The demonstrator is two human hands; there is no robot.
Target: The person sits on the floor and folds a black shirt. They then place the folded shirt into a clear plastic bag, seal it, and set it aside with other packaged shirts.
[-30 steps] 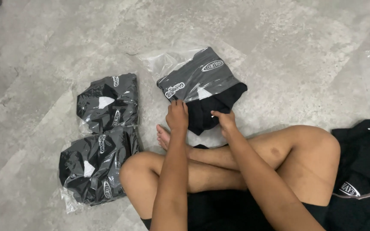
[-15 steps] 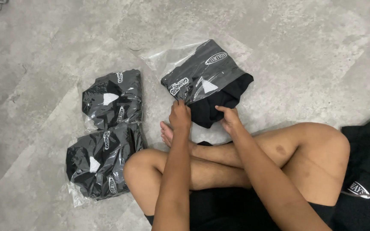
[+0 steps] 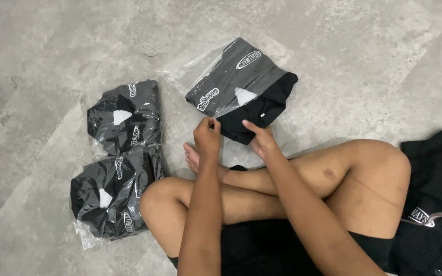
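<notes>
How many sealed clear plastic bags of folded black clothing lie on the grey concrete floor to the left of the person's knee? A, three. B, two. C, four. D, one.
B: two clear plastic bags of folded black clothing, one behind the other, lie on the grey concrete floor, apart from the half-bagged black garment that both hands, left hand and right hand, are touching.

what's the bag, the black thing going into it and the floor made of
Bag: thin clear plastic film, glossy; it shows glare and wrinkles. Black garment: soft matte fabric, probably knit; it folds limply. Floor: looks like grey stone or concrete, mottled and dull. Left hand pinches the bag's edge; right hand touches the garment.
</notes>
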